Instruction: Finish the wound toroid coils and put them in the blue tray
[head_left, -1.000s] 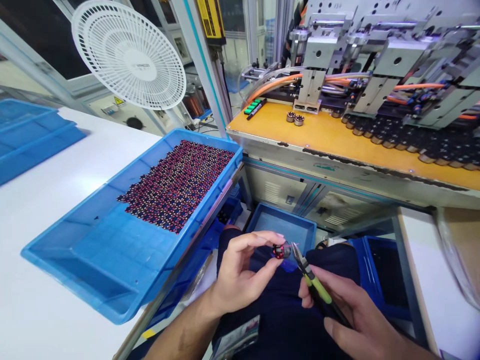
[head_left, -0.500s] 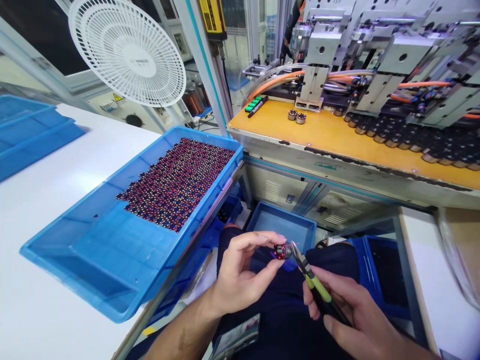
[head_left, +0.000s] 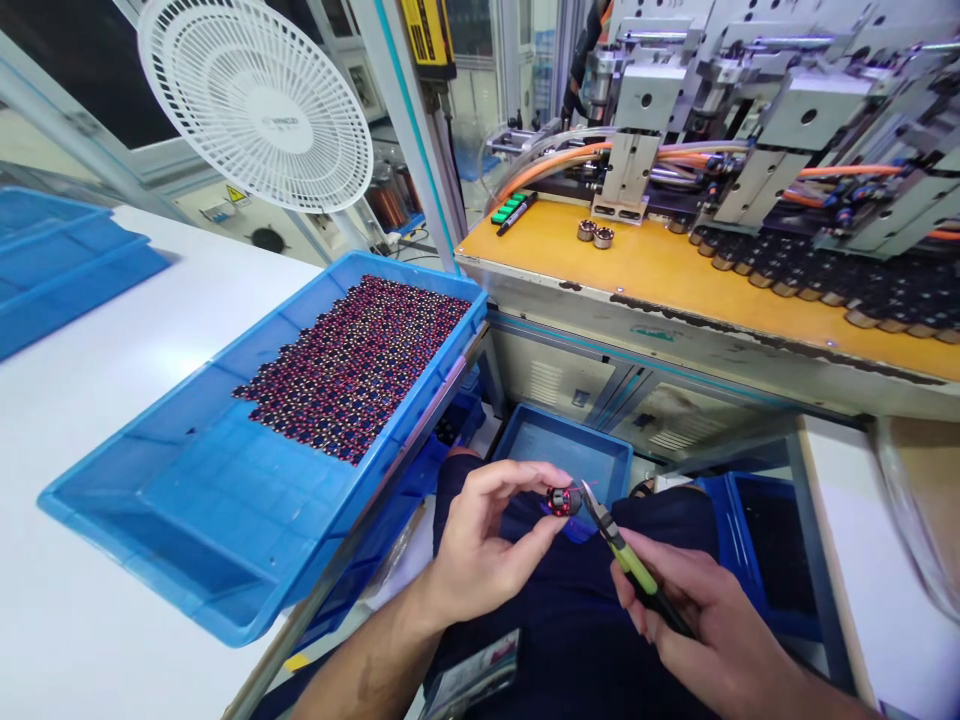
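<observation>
Between thumb and fingers, my left hand [head_left: 487, 540] pinches a small wound motor stator [head_left: 564, 501], black with red wire. A thin red wire end sticks out from its right side. My right hand [head_left: 697, 610] is closed around a pair of cutting pliers [head_left: 634, 565] with green and black handles. The pliers' jaw tips are right at the stator's right side, by the wire; whether they touch it I cannot tell. Left of my hands, a blue tray [head_left: 187, 590] on the white table holds many similar red-and-black stators [head_left: 360, 360] packed in rows.
A white fan [head_left: 259, 115] stands behind the tray. Ahead, a yellow-topped bench [head_left: 540, 245] carries machine fixtures [head_left: 630, 140], a marker [head_left: 516, 214], two metal rings [head_left: 595, 234] and rows of dark cylindrical parts [head_left: 810, 265]. Below lies a blue bin [head_left: 551, 430]. More blue trays [head_left: 67, 270] sit far left.
The pliers' handles have come closer together as my right hand squeezed. The stator has turned slightly in my left hand, which otherwise stays in place.
</observation>
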